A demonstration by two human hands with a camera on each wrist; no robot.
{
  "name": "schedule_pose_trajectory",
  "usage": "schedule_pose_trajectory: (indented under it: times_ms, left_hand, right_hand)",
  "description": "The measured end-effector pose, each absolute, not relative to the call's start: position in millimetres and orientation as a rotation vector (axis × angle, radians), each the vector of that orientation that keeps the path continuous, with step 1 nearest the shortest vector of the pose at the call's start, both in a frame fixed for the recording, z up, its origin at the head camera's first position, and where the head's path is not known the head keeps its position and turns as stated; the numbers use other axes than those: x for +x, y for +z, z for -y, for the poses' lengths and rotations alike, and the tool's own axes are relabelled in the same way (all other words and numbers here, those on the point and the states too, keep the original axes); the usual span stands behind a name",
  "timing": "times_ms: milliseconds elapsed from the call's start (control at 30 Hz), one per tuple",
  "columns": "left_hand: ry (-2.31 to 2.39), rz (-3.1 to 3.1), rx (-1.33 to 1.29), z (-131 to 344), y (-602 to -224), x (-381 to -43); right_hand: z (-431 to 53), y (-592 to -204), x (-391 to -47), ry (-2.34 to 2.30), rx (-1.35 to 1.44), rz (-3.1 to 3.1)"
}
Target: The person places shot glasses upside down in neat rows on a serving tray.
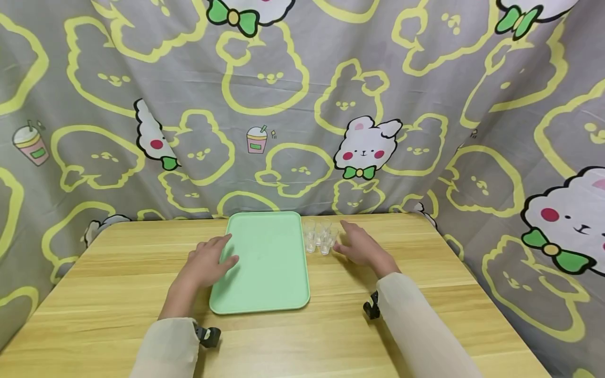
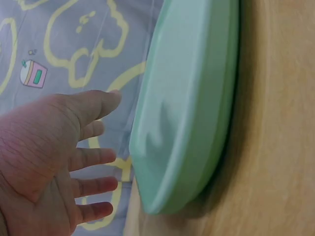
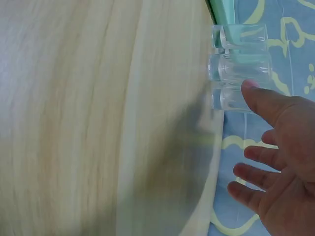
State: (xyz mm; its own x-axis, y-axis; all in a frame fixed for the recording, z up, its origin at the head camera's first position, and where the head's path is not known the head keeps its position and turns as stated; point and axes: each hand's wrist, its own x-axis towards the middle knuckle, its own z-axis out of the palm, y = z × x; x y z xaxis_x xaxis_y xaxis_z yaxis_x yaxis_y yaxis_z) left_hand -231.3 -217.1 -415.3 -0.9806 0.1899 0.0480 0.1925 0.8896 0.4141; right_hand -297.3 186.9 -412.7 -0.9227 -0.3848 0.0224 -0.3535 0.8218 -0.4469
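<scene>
A light green rectangular tray (image 1: 267,268) lies on the wooden table. My left hand (image 1: 205,262) hovers over its left edge, fingers loosely extended. In the left wrist view, that hand (image 2: 44,157) holds nothing and is apart from the tray (image 2: 197,98). Several small clear glasses (image 1: 325,245) stand upright in a cluster beside the tray's right edge. Just right of them is my right hand (image 1: 361,248), its fingers spread. The right wrist view shows the thumb of my right hand (image 3: 290,142) overlapping the nearest of the glasses (image 3: 243,66); whether it touches, I cannot tell.
Wooden tabletop (image 1: 279,346) extends in front of the tray and to both sides. A grey curtain (image 1: 293,157) with yellow cartoon outlines hangs along the table's back edge and down the right side.
</scene>
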Motion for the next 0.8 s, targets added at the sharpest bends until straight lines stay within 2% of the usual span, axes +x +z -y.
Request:
schedule_pose_trajectory:
  times_ms: [800]
  left_hand:
    - [-0.925,2.976,-0.272,226.3,-431.5,-234.0]
  right_hand:
    - [-180.2,-433.1,-313.1,-0.952,-0.469,-2.900]
